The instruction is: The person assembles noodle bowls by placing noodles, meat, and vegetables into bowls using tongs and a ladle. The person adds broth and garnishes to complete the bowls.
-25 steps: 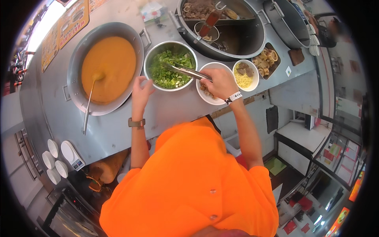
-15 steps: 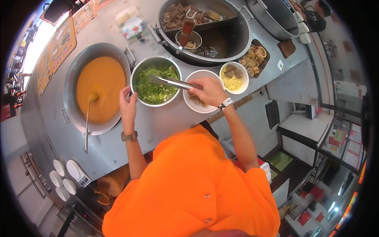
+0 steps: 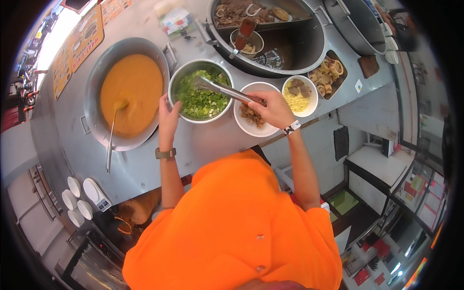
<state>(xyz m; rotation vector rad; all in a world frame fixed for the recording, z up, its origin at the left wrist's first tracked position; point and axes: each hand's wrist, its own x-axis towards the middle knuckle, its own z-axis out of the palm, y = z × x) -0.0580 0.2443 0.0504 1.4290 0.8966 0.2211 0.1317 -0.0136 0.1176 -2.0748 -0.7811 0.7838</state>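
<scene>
Metal tongs [image 3: 229, 92] are in my right hand [image 3: 274, 110], fingers closed round them. Their tips reach into a round metal bowl [image 3: 231, 107] of chopped scallions [image 3: 205, 99]. At the bowl's left side my left hand [image 3: 169, 118] grips the rim, thumb on the near side. Under my right hand stands a white bowl [image 3: 256, 131] with brown, crisp-looking bits [image 3: 252, 116], partly hidden by the hand and tongs. Right of it, a smaller white bowl [image 3: 313, 107] holds yellow noodles [image 3: 296, 102] topped with slices of meat [image 3: 299, 88].
On the left, a wide pot [image 3: 92, 106] of orange sauce has a ladle [image 3: 110, 145] in it. A large divided pot [image 3: 319, 48] with meat and a strainer [image 3: 246, 41] stands at the back. Beside it are a tray [image 3: 340, 79] of food pieces and another big pot [image 3: 355, 29].
The whole view has shifted, so the counter's things sit farther right and higher. The tongs now slant more steeply, their tips nearer the scallion bowl's far side. My left hand stays on the rim.
</scene>
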